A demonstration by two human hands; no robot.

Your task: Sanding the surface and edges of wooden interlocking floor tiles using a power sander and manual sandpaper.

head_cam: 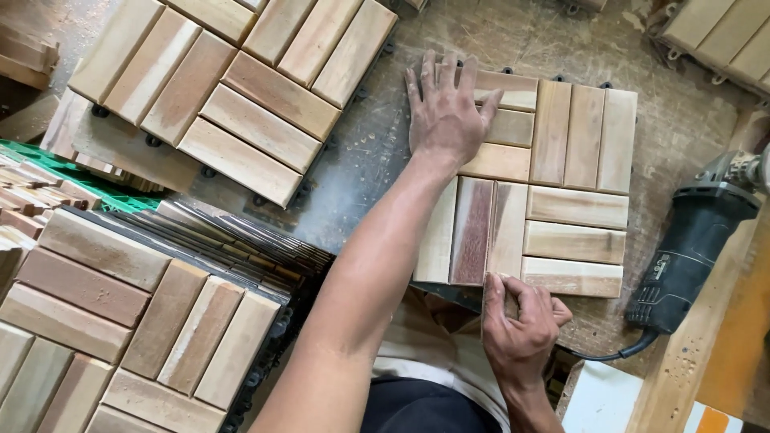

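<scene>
Your left forearm crosses the near-left corner of the wooden deck tile, hiding part of that edge. What your right hand grips is mostly concealed: the fingers are curled tight around a small block-like piece pressed to the tile's near edge, but you cannot tell its kind. Your left hand lies flat, fingers spread wide and released, palm down on the tile's far-left corner, grasping nothing. The tile rests on the dusty workbench, just beside an angle grinder to its right. Stacked tiles sit well apart at left, cut off by the frame.
</scene>
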